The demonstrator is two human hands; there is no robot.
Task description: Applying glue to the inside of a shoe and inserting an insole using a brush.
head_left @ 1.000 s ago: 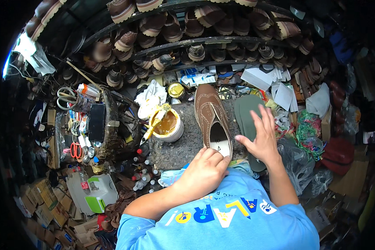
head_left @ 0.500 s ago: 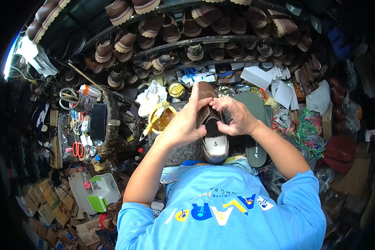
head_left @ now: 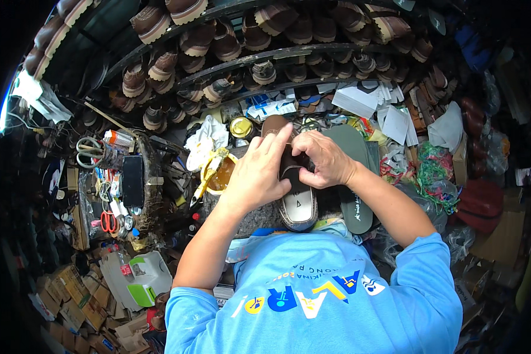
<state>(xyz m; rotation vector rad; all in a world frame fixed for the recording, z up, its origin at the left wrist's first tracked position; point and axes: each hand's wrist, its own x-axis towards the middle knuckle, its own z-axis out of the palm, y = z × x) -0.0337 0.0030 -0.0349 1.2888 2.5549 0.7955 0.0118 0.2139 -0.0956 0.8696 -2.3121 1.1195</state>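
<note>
A brown shoe (head_left: 298,203) lies on the grey stone work block (head_left: 251,218), toe pointing away, its pale insole facing up. My left hand (head_left: 256,174) rests flat across the shoe's left side, fingers stretched toward the toe. My right hand (head_left: 321,159) is curled over the shoe's opening, fingertips pinching inside it. Both hands grip the shoe together.
A pot of yellow glue (head_left: 218,174) with a brush stands left of the block. A dark green sandal (head_left: 354,194) lies to the right. Curved shelves of shoes (head_left: 259,35) arch above. Scissors and tools (head_left: 109,218) sit at left, paper scraps (head_left: 395,118) at right.
One second ago both hands were low near the shoe's heel, open. They rose onto the shoe and took hold; since half a second ago they have barely shifted.
</note>
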